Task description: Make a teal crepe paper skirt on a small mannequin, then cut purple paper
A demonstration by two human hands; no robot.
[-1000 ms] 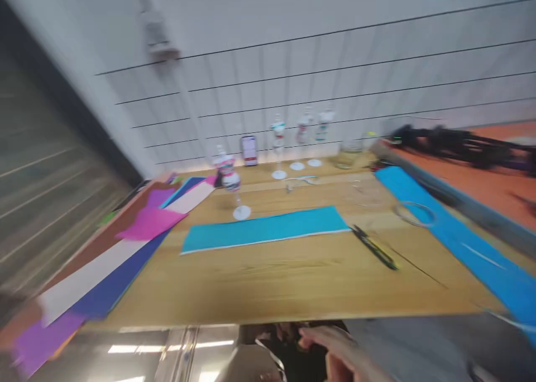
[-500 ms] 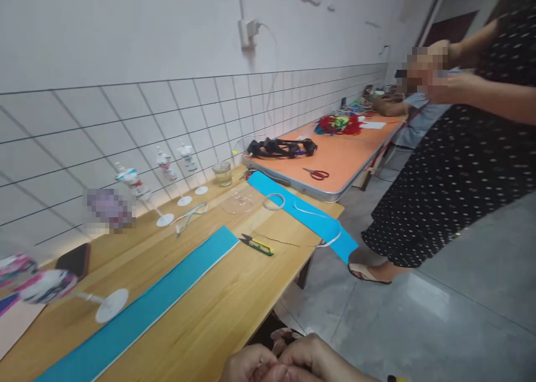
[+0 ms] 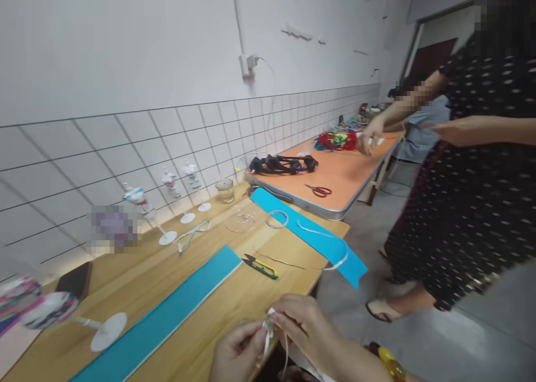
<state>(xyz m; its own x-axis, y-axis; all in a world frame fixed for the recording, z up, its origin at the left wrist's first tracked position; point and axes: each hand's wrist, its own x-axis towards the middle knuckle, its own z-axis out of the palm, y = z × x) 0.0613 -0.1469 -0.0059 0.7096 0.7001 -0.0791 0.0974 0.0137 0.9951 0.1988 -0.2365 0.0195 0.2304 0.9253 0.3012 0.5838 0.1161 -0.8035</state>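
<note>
Item: narrow white ribbon-like strip [image 3: 268, 333], material unclear, held between the two hands at the near edge of the pale wooden worktop [image 3: 211, 315]. Long axis steep, slightly tilted; upper end points away from the wearer, lower end back toward the wearer. Part hidden by fingers.

Left hand [image 3: 239, 345]: grip closed, thumb and finger pinching the strip. Right hand [image 3: 307, 323]: grip closed on the strip's upper part; a thin pale tail [image 3: 286, 351] curves down beside it.

Changes from half a second ago: hands then low at the picture's bottom edge, strip out of sight; now higher, strip visible. Co-worker's hand [image 3: 369, 137], then raised beside the other, now extends over the orange worktop [image 3: 288, 182].

Surroundings: yellow-and-green thread snips [image 3: 260, 266], tips toward the wall, just beside a long flat teal strip [image 3: 167, 320]. Farther: pale round coil [image 3: 277, 227] on a bright blue flat strip [image 3: 312, 234], which overhangs the end. Beyond: red-handled scissors [image 3: 320, 191].
</note>
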